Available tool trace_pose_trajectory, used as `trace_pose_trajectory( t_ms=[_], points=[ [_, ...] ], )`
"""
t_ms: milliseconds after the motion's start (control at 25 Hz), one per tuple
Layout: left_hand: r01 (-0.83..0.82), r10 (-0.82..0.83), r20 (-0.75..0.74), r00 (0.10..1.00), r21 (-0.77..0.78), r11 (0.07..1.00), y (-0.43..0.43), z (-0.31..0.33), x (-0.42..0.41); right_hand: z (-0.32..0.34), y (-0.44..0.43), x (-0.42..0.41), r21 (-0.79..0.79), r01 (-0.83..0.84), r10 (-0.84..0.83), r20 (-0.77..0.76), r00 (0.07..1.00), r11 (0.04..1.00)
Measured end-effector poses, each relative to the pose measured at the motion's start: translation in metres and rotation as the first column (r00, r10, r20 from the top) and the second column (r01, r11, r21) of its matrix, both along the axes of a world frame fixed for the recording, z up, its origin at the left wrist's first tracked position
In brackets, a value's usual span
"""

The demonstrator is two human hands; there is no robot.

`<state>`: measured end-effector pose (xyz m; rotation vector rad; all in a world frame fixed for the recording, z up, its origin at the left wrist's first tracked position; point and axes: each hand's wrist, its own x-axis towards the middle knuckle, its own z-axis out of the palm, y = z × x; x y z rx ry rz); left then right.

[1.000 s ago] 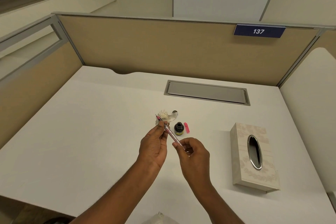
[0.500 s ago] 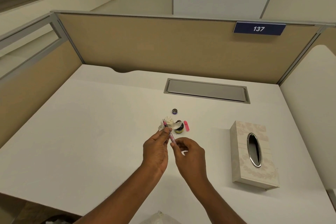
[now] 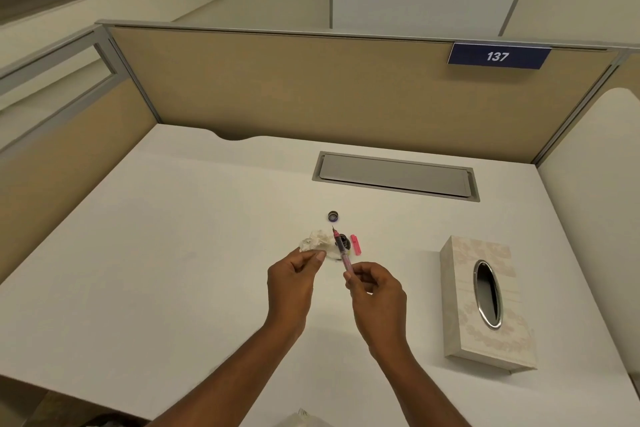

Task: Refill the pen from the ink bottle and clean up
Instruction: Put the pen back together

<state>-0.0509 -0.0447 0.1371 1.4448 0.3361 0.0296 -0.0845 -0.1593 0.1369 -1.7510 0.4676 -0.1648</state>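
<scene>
Left hand [image 3: 294, 279] separated from pen [image 3: 341, 250]; sign [image 3: 498, 56] "137".

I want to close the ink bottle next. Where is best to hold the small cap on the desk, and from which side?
Take the bottle cap by its round outer wall, fingers coming straight down from above. It lies flat on the desk, open side up, apart from the ink bottle.

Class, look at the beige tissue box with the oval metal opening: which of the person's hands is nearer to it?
Right. The right hand, holding the pink pen, sits just left of the beige tissue box; the left hand, holding crumpled white tissue, is farther left, beyond it.
</scene>
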Motion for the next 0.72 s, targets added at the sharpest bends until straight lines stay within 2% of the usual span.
trace_pose_trajectory(
  t_ms=[80,200,320,480,720],
  points=[
    [0.026,-0.026,0.036,0.999,0.003,1.000,0.001,0.001,0.003,0.002,-0.005,0.002,0.074,0.007,-0.005,-0.027,1.000,0.997],
    [0.048,-0.045,0.051,0.998,-0.076,0.996,0.007,0.003,0.008,0.006,-0.015,0.000,0.126,0.037,-0.032,-0.037,0.999,0.991],
    [0.079,-0.074,0.105,0.992,-0.045,0.996,0.015,0.004,0.013,0.011,-0.030,-0.002,0.057,0.080,-0.082,0.025,0.996,0.995],
    [0.121,-0.124,0.223,0.967,0.029,0.992,0.017,0.007,0.012,0.019,-0.030,-0.006,0.015,0.060,-0.061,0.078,0.995,0.998],
    [0.090,-0.085,0.276,0.957,-0.008,0.996,0.015,0.016,0.011,0.024,-0.021,-0.008,-0.016,0.039,-0.037,0.138,0.990,0.999]
  ],
)
